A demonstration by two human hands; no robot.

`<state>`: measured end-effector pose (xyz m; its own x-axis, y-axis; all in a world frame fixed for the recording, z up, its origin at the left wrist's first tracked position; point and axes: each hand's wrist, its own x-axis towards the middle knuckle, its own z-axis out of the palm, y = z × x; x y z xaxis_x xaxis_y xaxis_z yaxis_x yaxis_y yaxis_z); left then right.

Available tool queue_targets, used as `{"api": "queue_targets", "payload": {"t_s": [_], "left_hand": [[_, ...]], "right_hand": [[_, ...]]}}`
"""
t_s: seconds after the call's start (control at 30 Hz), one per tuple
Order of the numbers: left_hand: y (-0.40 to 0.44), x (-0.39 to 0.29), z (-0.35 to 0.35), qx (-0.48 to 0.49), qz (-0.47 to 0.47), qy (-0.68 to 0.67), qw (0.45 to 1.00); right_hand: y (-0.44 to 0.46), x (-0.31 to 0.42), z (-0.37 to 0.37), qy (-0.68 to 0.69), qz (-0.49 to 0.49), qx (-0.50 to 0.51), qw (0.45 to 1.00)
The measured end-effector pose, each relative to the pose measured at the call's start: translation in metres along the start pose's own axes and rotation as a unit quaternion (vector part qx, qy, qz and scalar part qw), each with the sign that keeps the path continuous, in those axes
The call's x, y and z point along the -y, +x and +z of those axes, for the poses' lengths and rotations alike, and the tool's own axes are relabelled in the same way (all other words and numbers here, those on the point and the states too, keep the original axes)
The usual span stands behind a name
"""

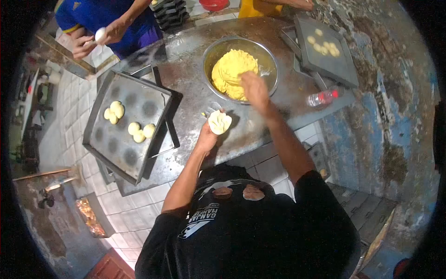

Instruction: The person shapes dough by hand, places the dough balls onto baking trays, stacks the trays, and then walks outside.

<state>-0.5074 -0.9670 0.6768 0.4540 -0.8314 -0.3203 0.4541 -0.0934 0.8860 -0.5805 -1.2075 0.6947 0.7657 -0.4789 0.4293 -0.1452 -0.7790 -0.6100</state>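
Observation:
My left hand (207,137) is closed around a flattened piece of pale dough (219,122), cupped and creased, above the table's near edge. Inside the steel bowl (207,76) sits a large mound of soft yellow filling (232,69). My right hand (254,89) reaches over the bowl's near right side, its curled fingers against the mound. Those fingers are slightly blurred, and how much filling they grip is hidden.
Dough balls (114,111) rest in clusters on a dark baking tray (104,139) at left. Another tray (306,37) with several balls lies far right, near a red-capped plastic bottle (322,98). Across the table, a person in blue (125,28) handles a dough ball (100,36); someone in yellow (260,8) stands beyond.

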Motion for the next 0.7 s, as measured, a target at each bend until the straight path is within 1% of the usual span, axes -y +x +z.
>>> {"api": "queue_targets", "payload": {"t_s": [0.03, 0.07, 0.1, 0.17, 0.23, 0.3, 0.33, 0.37, 0.4, 0.43, 0.47, 0.53, 0.57, 0.6, 0.63, 0.67, 0.7], "left_hand": [[0.011, -0.004, -0.003, -0.003, 0.050, 0.017, 0.999], [0.019, -0.017, -0.004, 0.011, 0.060, -0.001, 0.998], [0.028, -0.028, -0.004, 0.008, 0.057, -0.012, 0.998], [0.044, -0.047, -0.006, 0.032, 0.091, -0.034, 0.995], [0.065, -0.055, -0.010, 0.026, 0.105, -0.036, 0.993], [0.083, -0.052, -0.017, 0.037, 0.073, 0.014, 0.997], [0.085, -0.060, -0.013, 0.012, 0.100, 0.047, 0.994], [0.089, -0.069, -0.009, 0.008, 0.105, 0.043, 0.994], [0.091, -0.074, -0.005, -0.006, 0.113, 0.105, 0.988], [0.092, -0.075, -0.001, -0.016, 0.119, 0.167, 0.979], [0.095, -0.073, 0.004, -0.015, 0.118, 0.166, 0.979], [0.109, -0.067, 0.018, -0.046, 0.176, 0.253, 0.950], [0.114, -0.066, 0.027, -0.048, 0.179, 0.253, 0.950], [0.117, -0.064, 0.037, -0.073, 0.182, 0.267, 0.944], [0.120, -0.062, 0.047, -0.098, 0.185, 0.281, 0.937], [0.123, -0.061, 0.055, -0.111, 0.121, 0.294, 0.941], [0.122, -0.054, 0.055, -0.118, 0.124, 0.296, 0.940]], "right_hand": [[0.019, -0.034, 0.003, 0.061, -0.004, -0.031, 0.998], [0.044, -0.027, -0.018, -0.162, -0.088, 0.005, 0.983], [0.051, -0.033, -0.017, -0.166, -0.089, 0.016, 0.982], [0.060, -0.046, -0.011, -0.186, -0.048, 0.122, 0.974], [0.061, -0.050, -0.010, -0.203, -0.042, 0.130, 0.970], [0.056, -0.064, -0.017, -0.138, -0.093, 0.088, 0.982], [0.056, -0.058, -0.026, -0.066, -0.031, 0.054, 0.996], [0.058, -0.058, -0.030, -0.067, -0.037, 0.058, 0.995], [0.055, -0.062, -0.033, 0.150, 0.200, 0.016, 0.968], [0.050, -0.055, -0.037, 0.350, 0.421, -0.030, 0.836], [0.046, -0.049, -0.048, 0.470, 0.413, -0.026, 0.780], [0.040, -0.003, -0.053, 0.509, 0.376, -0.033, 0.773], [0.025, 0.001, -0.043, 0.410, 0.325, -0.010, 0.852], [0.008, 0.005, -0.033, 0.304, 0.268, 0.014, 0.914], [-0.006, 0.026, -0.022, 0.137, 0.174, 0.052, 0.974], [-0.012, 0.042, -0.018, -0.036, 0.070, 0.086, 0.993], [-0.010, 0.043, -0.025, -0.032, 0.063, 0.086, 0.994]]}}
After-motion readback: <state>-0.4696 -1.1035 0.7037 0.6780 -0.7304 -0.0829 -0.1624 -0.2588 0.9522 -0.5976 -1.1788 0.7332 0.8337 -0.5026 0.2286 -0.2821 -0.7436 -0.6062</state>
